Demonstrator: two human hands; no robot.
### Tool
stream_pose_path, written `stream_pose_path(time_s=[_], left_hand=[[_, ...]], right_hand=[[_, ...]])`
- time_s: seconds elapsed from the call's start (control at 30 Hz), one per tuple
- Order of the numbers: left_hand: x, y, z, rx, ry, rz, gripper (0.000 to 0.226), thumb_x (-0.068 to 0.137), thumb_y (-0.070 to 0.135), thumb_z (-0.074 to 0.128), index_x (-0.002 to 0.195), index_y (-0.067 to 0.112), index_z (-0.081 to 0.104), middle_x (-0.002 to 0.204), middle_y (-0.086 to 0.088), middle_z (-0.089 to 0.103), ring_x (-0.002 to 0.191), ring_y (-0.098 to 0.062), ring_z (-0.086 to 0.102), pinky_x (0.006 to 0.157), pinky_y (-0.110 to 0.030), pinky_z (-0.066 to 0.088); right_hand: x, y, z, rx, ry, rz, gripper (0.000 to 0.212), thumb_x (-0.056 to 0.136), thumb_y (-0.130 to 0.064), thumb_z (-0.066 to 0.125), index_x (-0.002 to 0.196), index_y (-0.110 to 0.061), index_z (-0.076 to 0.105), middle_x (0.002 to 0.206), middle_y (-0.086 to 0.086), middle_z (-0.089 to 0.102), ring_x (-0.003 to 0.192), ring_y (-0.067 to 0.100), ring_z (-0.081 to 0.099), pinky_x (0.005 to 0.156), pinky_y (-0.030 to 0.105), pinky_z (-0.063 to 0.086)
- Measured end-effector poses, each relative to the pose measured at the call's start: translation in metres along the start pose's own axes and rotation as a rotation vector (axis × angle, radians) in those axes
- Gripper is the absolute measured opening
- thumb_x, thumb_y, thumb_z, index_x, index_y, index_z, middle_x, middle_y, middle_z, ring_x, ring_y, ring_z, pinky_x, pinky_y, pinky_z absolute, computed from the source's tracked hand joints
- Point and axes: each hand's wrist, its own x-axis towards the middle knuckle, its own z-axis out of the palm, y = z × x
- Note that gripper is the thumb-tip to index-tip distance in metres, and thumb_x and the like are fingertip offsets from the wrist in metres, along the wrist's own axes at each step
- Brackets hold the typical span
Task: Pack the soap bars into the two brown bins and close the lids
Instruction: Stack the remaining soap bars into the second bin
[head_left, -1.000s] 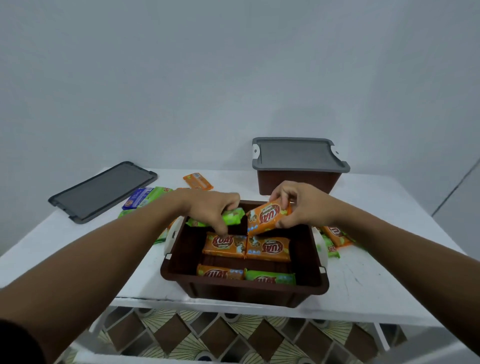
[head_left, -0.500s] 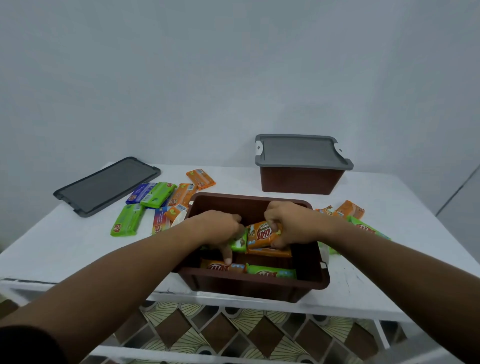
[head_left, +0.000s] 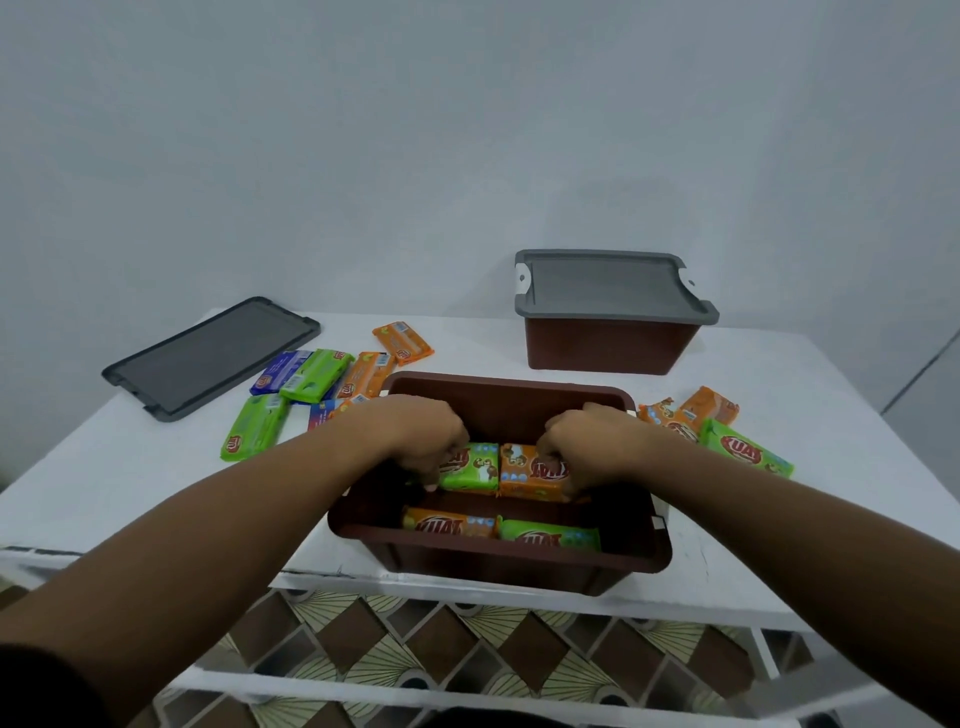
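An open brown bin (head_left: 509, 392) stands at the table's front edge. Inside it, my left hand (head_left: 421, 441) grips a green soap bar (head_left: 475, 467) and my right hand (head_left: 582, 441) grips an orange soap bar (head_left: 524, 470); both bars lie side by side on a lower layer. Another orange bar (head_left: 447, 525) and green bar (head_left: 545, 535) lie along the bin's near wall. Several loose bars (head_left: 311, 376) lie left of the bin, and more loose bars (head_left: 727, 441) lie to its right. A second brown bin (head_left: 608, 345) with its grey lid (head_left: 608, 283) on stands at the back right.
A loose grey lid (head_left: 213, 356) lies flat at the back left of the white table (head_left: 130, 478). A plain wall rises behind the table. A patterned tile floor (head_left: 415, 660) shows below the table's front edge.
Both hands have gone down into the bin with their bars, from above the rim to lying flat on the lower layer. The camera has tilted, so the table sits lower in view.
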Motion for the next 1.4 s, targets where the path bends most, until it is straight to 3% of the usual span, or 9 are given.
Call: stream_pose_path(time_s=[0.23, 0.43, 0.57, 0.73, 0.9, 1.07, 1.2, 1.3, 1.4], left_hand=[[0.007, -0.004, 0.000, 0.023, 0.138, -0.019, 0.034, 0.083, 0.039, 0.078, 0.070, 0.029, 0.048, 0.076, 0.009, 0.053, 0.066, -0.010, 0.049, 0.053, -0.029, 0.034], [0.000, -0.014, -0.011, -0.261, 0.144, 0.088, 0.024, 0.086, 0.042, 0.077, 0.077, 0.028, 0.060, 0.079, 0.010, 0.062, 0.072, -0.007, 0.056, 0.060, -0.027, 0.038], [-0.018, -0.031, -0.043, -0.602, 0.363, 0.159, 0.019, 0.083, 0.039, 0.082, 0.079, 0.025, 0.069, 0.076, 0.006, 0.069, 0.073, -0.011, 0.065, 0.065, -0.026, 0.048], [-0.021, -0.064, -0.063, -0.856, 0.480, 0.160, 0.010, 0.088, 0.024, 0.079, 0.085, 0.016, 0.073, 0.079, -0.005, 0.073, 0.071, -0.013, 0.069, 0.062, -0.019, 0.052], [0.003, -0.097, -0.041, -1.115, 0.452, 0.072, 0.010, 0.092, 0.004, 0.067, 0.096, 0.010, 0.075, 0.090, -0.009, 0.076, 0.079, -0.016, 0.070, 0.071, -0.030, 0.054], [0.031, -0.111, -0.015, -1.019, 0.217, 0.100, 0.022, 0.097, 0.003, 0.061, 0.104, 0.017, 0.078, 0.105, -0.018, 0.075, 0.085, -0.030, 0.064, 0.072, -0.037, 0.052], [0.033, -0.128, -0.017, -0.875, 0.078, 0.148, 0.026, 0.096, 0.008, 0.066, 0.103, 0.030, 0.078, 0.099, 0.010, 0.077, 0.076, -0.005, 0.069, 0.064, -0.020, 0.053], [0.035, -0.136, -0.004, -0.546, -0.064, 0.112, 0.026, 0.094, 0.012, 0.070, 0.116, 0.026, 0.069, 0.114, 0.006, 0.071, 0.104, -0.012, 0.066, 0.090, -0.031, 0.053], [0.035, -0.135, 0.016, -0.337, -0.154, 0.068, 0.062, 0.094, 0.030, 0.072, 0.146, 0.016, 0.042, 0.139, -0.008, 0.054, 0.128, -0.027, 0.054, 0.108, -0.042, 0.045]], right_hand=[[0.006, 0.000, 0.003, 0.002, 0.050, 0.136, 0.021, 0.081, -0.033, 0.073, 0.072, -0.024, 0.057, 0.075, -0.005, 0.063, 0.066, 0.010, 0.061, 0.051, 0.023, 0.045], [0.004, 0.007, -0.011, 0.353, 0.002, 0.073, 0.028, 0.080, -0.043, 0.081, 0.072, -0.022, 0.065, 0.073, -0.006, 0.066, 0.070, 0.007, 0.062, 0.059, 0.022, 0.044], [-0.008, 0.025, -0.045, 0.662, 0.220, 0.049, 0.024, 0.080, -0.042, 0.082, 0.073, -0.023, 0.070, 0.066, -0.018, 0.068, 0.060, -0.004, 0.062, 0.057, 0.011, 0.044], [0.001, 0.055, -0.069, 0.820, 0.420, 0.125, 0.019, 0.082, -0.038, 0.081, 0.078, -0.021, 0.074, 0.071, -0.014, 0.072, 0.062, 0.004, 0.066, 0.064, 0.023, 0.055], [0.029, 0.079, -0.055, 0.860, 0.313, 0.223, 0.004, 0.088, -0.029, 0.076, 0.088, -0.025, 0.077, 0.085, -0.007, 0.075, 0.078, 0.013, 0.066, 0.061, 0.022, 0.051], [0.058, 0.095, -0.027, 0.796, 0.077, 0.233, 0.028, 0.091, -0.013, 0.071, 0.116, -0.023, 0.074, 0.111, 0.000, 0.073, 0.103, 0.018, 0.067, 0.078, 0.021, 0.050], [0.078, 0.106, -0.018, 0.641, -0.071, 0.201, 0.041, 0.097, -0.015, 0.065, 0.135, -0.031, 0.064, 0.144, -0.002, 0.057, 0.131, 0.021, 0.051, 0.113, 0.041, 0.039], [0.088, 0.106, -0.011, 0.632, -0.248, 0.118, 0.041, 0.098, -0.023, 0.064, 0.135, -0.040, 0.062, 0.135, -0.009, 0.062, 0.126, 0.020, 0.056, 0.109, 0.044, 0.045], [0.101, 0.106, 0.001, 0.497, -0.249, 0.125, 0.034, 0.098, -0.037, 0.060, 0.130, -0.045, 0.061, 0.123, -0.008, 0.055, 0.118, 0.023, 0.053, 0.102, 0.040, 0.046]])
